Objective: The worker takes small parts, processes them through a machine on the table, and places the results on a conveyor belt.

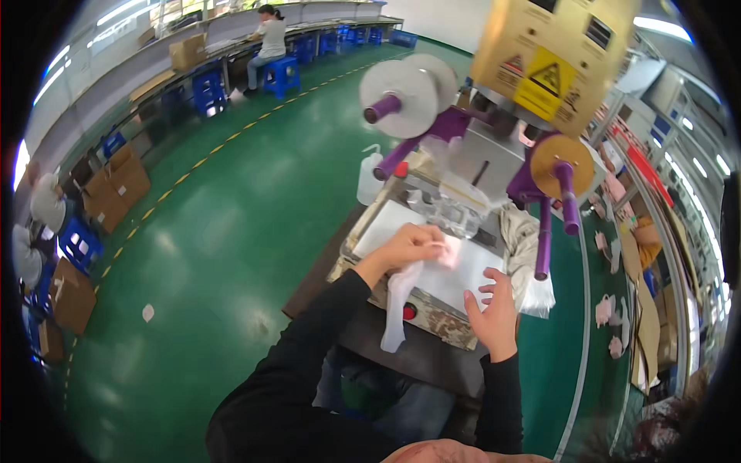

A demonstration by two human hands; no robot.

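My left hand is closed on a small pink item and on a thin clear plastic bag that hangs down from it over the front of the machine. The hand rests over the white work plate of a bench machine. My right hand hovers with its fingers spread at the plate's near right edge, holding nothing. Just behind the pink item stands a clear plastic fixture. A red button sits on the machine's front, below the hanging bag.
Above the plate are a white film reel, a yellow reel, purple arms and a yellow housing. A white bottle stands at the left. Pink items lie along the right belt. Seated people, blue stools and cardboard boxes line the green floor.
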